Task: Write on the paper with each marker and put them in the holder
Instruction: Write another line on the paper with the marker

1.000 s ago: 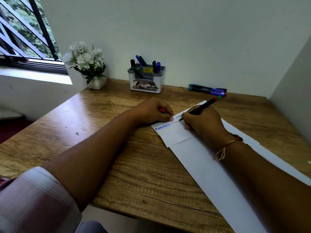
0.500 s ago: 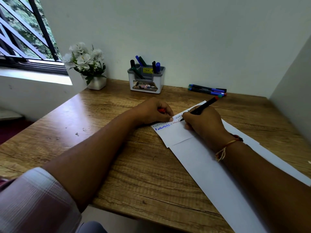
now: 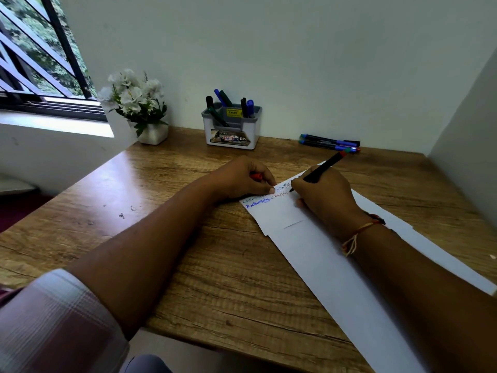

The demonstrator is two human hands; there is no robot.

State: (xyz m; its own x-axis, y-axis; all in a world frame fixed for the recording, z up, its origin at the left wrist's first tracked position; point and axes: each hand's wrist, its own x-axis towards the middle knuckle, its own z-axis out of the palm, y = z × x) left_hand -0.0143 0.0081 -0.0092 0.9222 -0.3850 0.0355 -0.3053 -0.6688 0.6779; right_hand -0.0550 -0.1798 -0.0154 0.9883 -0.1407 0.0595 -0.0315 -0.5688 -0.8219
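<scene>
Head view is showing the right hand's fingers [image 3: 300, 185] curling round a black marker [image 3: 320, 170], gripping it low on the barrel. Its tip is touching the paper [image 3: 322, 265] beside a line of dark handwriting, and its red-banded end is pointing toward the far right corner of the surface [image 3: 188, 265]. The right hand [image 3: 322, 196] is resting on the sheet, with a thread bracelet [image 3: 357, 234] lying round the wrist. The left hand's fingers [image 3: 265, 183] are folding over a red cap [image 3: 256, 175], holding it in the palm, while the thumb is pressing the paper's far left corner down. The left hand [image 3: 242, 181] is lying just beside the right one. Blue writing is showing below the dark lines. The paper, a long white strip, is running from the near right corner up to the middle of the surface. The holder [image 3: 232, 133] is standing at the far edge, near its middle, with several markers [image 3: 220, 96] sticking out of it. More loose markers [image 3: 329, 142] are lying together along the far edge, toward the right corner. A pot of white flowers [image 3: 134, 100] is sitting at the far left corner under a window [image 3: 32, 49].
</scene>
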